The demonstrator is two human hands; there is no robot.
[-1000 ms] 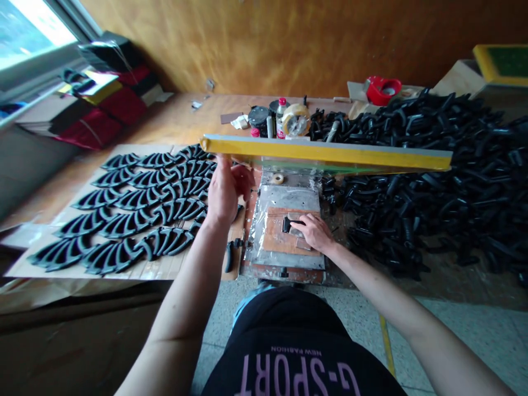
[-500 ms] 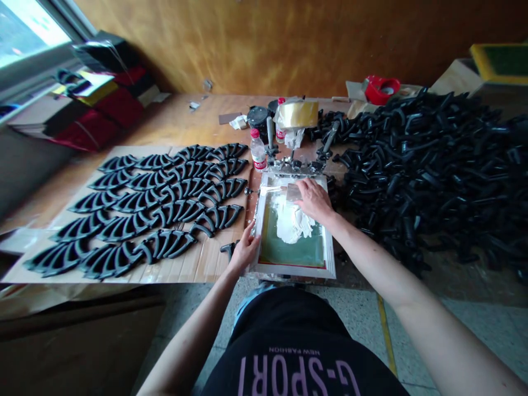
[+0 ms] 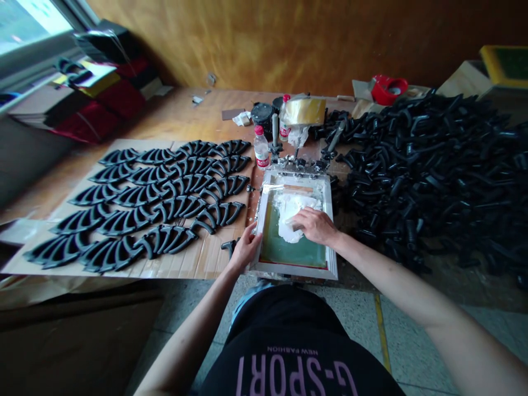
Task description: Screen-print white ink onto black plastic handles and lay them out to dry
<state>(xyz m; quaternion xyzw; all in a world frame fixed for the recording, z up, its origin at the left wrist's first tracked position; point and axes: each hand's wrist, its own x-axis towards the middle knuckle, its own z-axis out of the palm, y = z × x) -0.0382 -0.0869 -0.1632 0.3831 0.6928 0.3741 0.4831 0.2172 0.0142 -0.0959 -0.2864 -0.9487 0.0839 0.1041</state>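
Note:
A screen printing frame [image 3: 332, 242] with a pale rim and green mesh lies in front of me. White ink [image 3: 293, 206] is spread over the middle of its mesh. At the frame's left edge my left hand [image 3: 246, 248] grips the rim. My right hand [image 3: 317, 225] is closed over the ink, pinching a small flat scraper that its fingers mostly hide. A brown strip [image 3: 297, 188] lies across the far part of the frame. Clamps [image 3: 296, 163] stand at the frame's far end. One black curved plastic part [image 3: 228, 249] is beside my left hand.
Rows of black curved parts cover a cardboard sheet [image 3: 214, 254] on the left. A large heap of black parts [image 3: 396, 170] fills the right. Behind the frame stand a plastic bottle [image 3: 260, 147], a dark tub [image 3: 261, 114] and a tape roll [image 3: 305, 111].
My right hand has moved from the far end of the mesh toward me, down onto the white ink. The brown strip now shows. My left hand stays at the frame's edge.

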